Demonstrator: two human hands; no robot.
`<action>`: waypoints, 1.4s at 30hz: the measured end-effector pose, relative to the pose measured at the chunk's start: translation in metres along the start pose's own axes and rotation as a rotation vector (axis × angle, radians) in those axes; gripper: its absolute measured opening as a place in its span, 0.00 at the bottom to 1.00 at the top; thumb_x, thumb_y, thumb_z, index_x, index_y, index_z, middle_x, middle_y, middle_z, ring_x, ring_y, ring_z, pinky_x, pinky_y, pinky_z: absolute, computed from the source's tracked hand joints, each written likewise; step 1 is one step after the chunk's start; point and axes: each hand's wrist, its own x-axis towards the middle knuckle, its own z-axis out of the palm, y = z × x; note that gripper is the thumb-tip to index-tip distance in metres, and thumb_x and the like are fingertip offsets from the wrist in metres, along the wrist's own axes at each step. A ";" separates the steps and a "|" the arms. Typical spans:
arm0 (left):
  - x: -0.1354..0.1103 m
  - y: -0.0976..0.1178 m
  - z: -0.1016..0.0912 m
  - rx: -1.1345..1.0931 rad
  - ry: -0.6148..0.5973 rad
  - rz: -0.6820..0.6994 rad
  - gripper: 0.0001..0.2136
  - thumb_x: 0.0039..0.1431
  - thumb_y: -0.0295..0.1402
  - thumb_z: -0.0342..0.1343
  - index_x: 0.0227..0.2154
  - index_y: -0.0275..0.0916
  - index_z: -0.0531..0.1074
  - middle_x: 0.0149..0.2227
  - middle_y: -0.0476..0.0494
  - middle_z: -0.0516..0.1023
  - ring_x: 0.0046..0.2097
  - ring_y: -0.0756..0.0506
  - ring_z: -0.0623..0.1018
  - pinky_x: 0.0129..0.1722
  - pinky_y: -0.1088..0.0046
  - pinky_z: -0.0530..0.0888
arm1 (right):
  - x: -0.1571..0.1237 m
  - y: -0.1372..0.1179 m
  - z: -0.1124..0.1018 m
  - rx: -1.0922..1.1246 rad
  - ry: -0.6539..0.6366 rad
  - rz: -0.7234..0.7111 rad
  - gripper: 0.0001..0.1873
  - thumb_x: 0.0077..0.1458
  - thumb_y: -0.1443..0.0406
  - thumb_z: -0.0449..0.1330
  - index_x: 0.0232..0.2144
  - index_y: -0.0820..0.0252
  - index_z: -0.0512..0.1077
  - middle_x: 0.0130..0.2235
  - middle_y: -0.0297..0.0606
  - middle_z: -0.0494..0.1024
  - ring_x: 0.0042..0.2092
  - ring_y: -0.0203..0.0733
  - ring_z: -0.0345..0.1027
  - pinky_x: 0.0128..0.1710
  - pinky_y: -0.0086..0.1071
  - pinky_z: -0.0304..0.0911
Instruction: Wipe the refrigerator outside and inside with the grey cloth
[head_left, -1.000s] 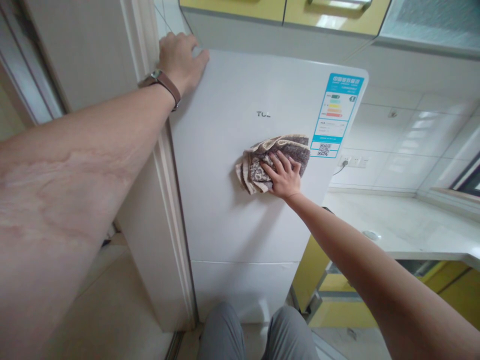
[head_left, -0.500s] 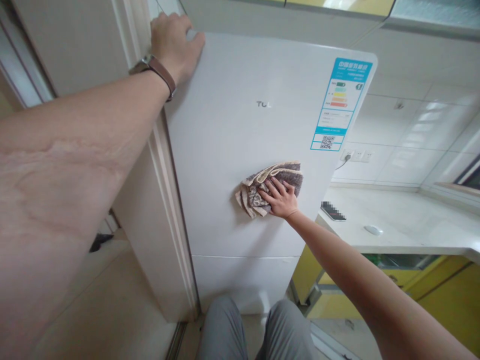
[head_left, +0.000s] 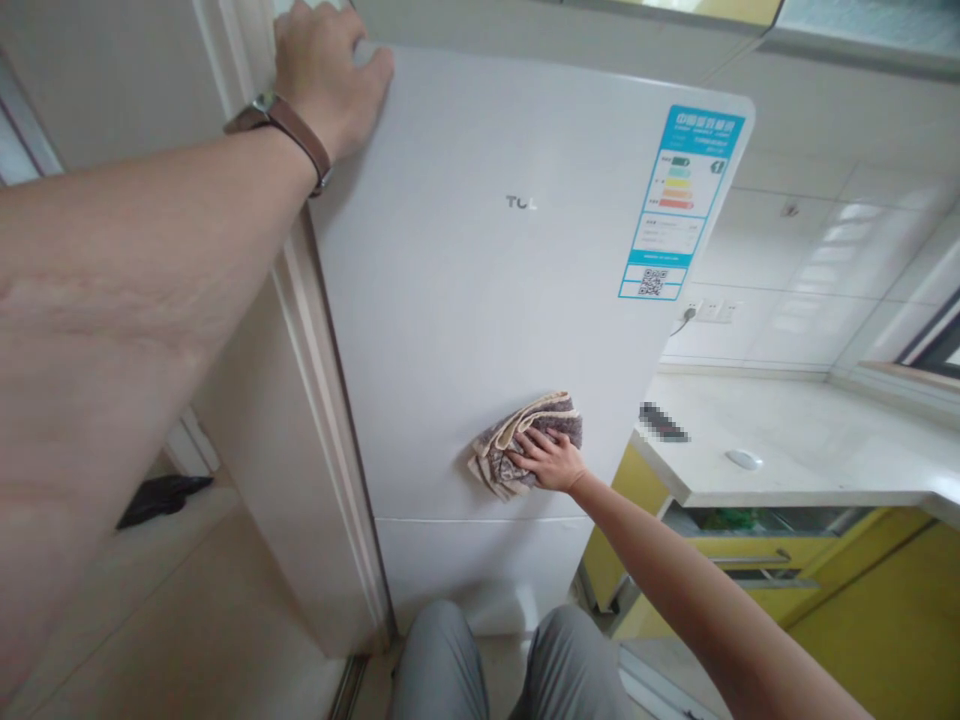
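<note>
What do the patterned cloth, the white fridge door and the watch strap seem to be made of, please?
Patterned cloth: soft, matte textile, judging by its loose folds; fibre unclear.
White fridge door: probably painted metal, given its smooth, even sheen, though plastic is possible.
Watch strap: perhaps leather or imitation, from its smooth, satiny surface.

The right grip (head_left: 551,464) presses a cloth (head_left: 495,464) against the refrigerator (head_left: 465,300).
</note>
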 end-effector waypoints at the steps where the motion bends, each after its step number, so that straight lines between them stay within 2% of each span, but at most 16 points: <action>1: 0.000 0.000 0.000 0.007 0.000 0.010 0.29 0.70 0.48 0.38 0.60 0.31 0.69 0.63 0.43 0.71 0.65 0.39 0.66 0.62 0.61 0.59 | -0.006 -0.005 0.005 0.003 0.007 -0.024 0.25 0.57 0.59 0.60 0.58 0.42 0.72 0.61 0.38 0.76 0.63 0.50 0.64 0.55 0.44 0.51; 5: -0.001 -0.001 0.001 0.020 0.019 0.030 0.30 0.69 0.46 0.37 0.60 0.30 0.69 0.62 0.40 0.72 0.65 0.37 0.66 0.62 0.58 0.60 | -0.032 -0.026 0.024 0.037 -0.002 -0.147 0.23 0.58 0.59 0.59 0.56 0.47 0.73 0.61 0.38 0.76 0.63 0.47 0.63 0.54 0.42 0.54; 8: 0.000 -0.001 0.001 0.030 0.031 0.028 0.29 0.69 0.46 0.38 0.60 0.31 0.70 0.62 0.41 0.73 0.64 0.37 0.67 0.62 0.57 0.60 | -0.057 -0.036 0.035 0.102 -0.063 -0.280 0.21 0.59 0.60 0.59 0.55 0.49 0.73 0.64 0.37 0.72 0.64 0.44 0.61 0.52 0.39 0.58; 11: 0.002 -0.002 0.004 0.037 0.041 0.023 0.29 0.68 0.46 0.38 0.59 0.32 0.71 0.61 0.42 0.74 0.63 0.38 0.68 0.61 0.58 0.61 | -0.084 -0.032 0.035 0.159 -0.141 -0.391 0.17 0.60 0.63 0.58 0.51 0.49 0.74 0.65 0.33 0.70 0.64 0.40 0.60 0.45 0.35 0.60; 13: 0.003 -0.003 0.006 0.032 0.055 0.021 0.29 0.68 0.46 0.38 0.59 0.32 0.72 0.60 0.42 0.74 0.62 0.38 0.68 0.60 0.58 0.62 | -0.101 -0.018 0.028 0.169 -0.177 -0.442 0.15 0.60 0.66 0.57 0.48 0.49 0.75 0.64 0.29 0.71 0.64 0.38 0.60 0.41 0.34 0.59; 17: 0.003 -0.005 0.009 0.021 0.071 0.032 0.29 0.69 0.47 0.38 0.58 0.32 0.72 0.59 0.42 0.74 0.61 0.38 0.68 0.59 0.58 0.61 | -0.118 0.032 -0.004 0.187 -0.209 -0.507 0.15 0.59 0.70 0.55 0.45 0.48 0.75 0.61 0.25 0.74 0.64 0.34 0.61 0.40 0.33 0.60; 20: 0.000 -0.003 0.008 0.028 0.069 0.021 0.28 0.69 0.47 0.38 0.57 0.33 0.72 0.59 0.42 0.74 0.62 0.39 0.68 0.60 0.59 0.60 | -0.108 0.083 -0.040 0.186 -0.275 -0.509 0.22 0.59 0.73 0.55 0.50 0.44 0.74 0.64 0.21 0.71 0.65 0.32 0.60 0.45 0.33 0.61; 22: -0.001 -0.002 0.007 0.033 0.064 0.019 0.27 0.69 0.46 0.38 0.58 0.34 0.71 0.60 0.42 0.74 0.62 0.39 0.67 0.60 0.59 0.60 | -0.090 0.121 -0.066 0.189 -0.354 -0.497 0.27 0.61 0.74 0.52 0.55 0.40 0.72 0.66 0.19 0.69 0.66 0.30 0.60 0.49 0.34 0.61; 25: -0.002 0.000 0.005 0.033 0.058 0.018 0.28 0.69 0.46 0.37 0.58 0.33 0.71 0.60 0.41 0.73 0.63 0.38 0.67 0.60 0.59 0.59 | -0.052 0.180 -0.107 0.170 -0.448 -0.469 0.30 0.62 0.73 0.50 0.59 0.38 0.70 0.66 0.22 0.70 0.65 0.34 0.62 0.55 0.38 0.57; 28: -0.001 -0.001 0.005 0.038 0.061 0.029 0.29 0.68 0.47 0.36 0.58 0.32 0.71 0.60 0.40 0.73 0.62 0.38 0.67 0.59 0.59 0.59 | -0.010 0.234 -0.147 0.100 -0.557 -0.300 0.26 0.65 0.69 0.50 0.58 0.37 0.71 0.64 0.25 0.72 0.65 0.40 0.61 0.58 0.42 0.54; 29: -0.001 -0.001 0.006 0.043 0.061 0.031 0.29 0.68 0.47 0.36 0.58 0.32 0.71 0.60 0.40 0.73 0.62 0.39 0.67 0.59 0.59 0.59 | 0.003 0.248 -0.159 0.068 -0.557 -0.239 0.24 0.65 0.67 0.51 0.58 0.39 0.72 0.64 0.27 0.73 0.66 0.42 0.60 0.59 0.44 0.52; 31: 0.000 -0.002 0.006 0.054 0.060 0.020 0.29 0.68 0.47 0.36 0.58 0.34 0.71 0.60 0.41 0.73 0.61 0.40 0.67 0.60 0.60 0.59 | 0.031 0.270 -0.178 -0.023 -0.465 -0.110 0.21 0.65 0.65 0.52 0.57 0.42 0.73 0.64 0.33 0.72 0.66 0.46 0.58 0.60 0.48 0.50; 34: 0.001 -0.003 0.008 0.061 0.062 0.006 0.28 0.68 0.46 0.36 0.57 0.36 0.71 0.59 0.44 0.74 0.60 0.41 0.67 0.60 0.61 0.59 | 0.073 0.282 -0.191 -0.196 -0.195 0.185 0.23 0.63 0.58 0.56 0.60 0.49 0.71 0.66 0.44 0.67 0.68 0.58 0.52 0.60 0.54 0.49; 37: 0.002 -0.004 0.011 0.045 0.077 0.020 0.28 0.68 0.46 0.37 0.57 0.35 0.72 0.58 0.43 0.75 0.60 0.40 0.68 0.59 0.60 0.59 | 0.116 0.274 -0.186 -0.308 0.124 0.519 0.32 0.62 0.52 0.55 0.65 0.54 0.64 0.68 0.52 0.60 0.68 0.65 0.48 0.59 0.58 0.50; 39: 0.004 -0.004 0.014 0.035 0.094 0.018 0.27 0.67 0.46 0.38 0.56 0.36 0.73 0.57 0.43 0.76 0.59 0.40 0.68 0.58 0.59 0.59 | 0.139 0.263 -0.177 -0.328 0.314 0.699 0.32 0.63 0.51 0.51 0.66 0.53 0.62 0.67 0.52 0.59 0.66 0.65 0.49 0.58 0.59 0.50; 42: 0.008 -0.003 0.016 0.046 0.126 -0.029 0.25 0.66 0.43 0.39 0.55 0.38 0.75 0.55 0.44 0.77 0.58 0.40 0.68 0.57 0.58 0.59 | 0.156 0.247 -0.166 -0.314 0.461 0.844 0.31 0.61 0.52 0.51 0.65 0.50 0.63 0.65 0.50 0.61 0.64 0.64 0.52 0.57 0.60 0.51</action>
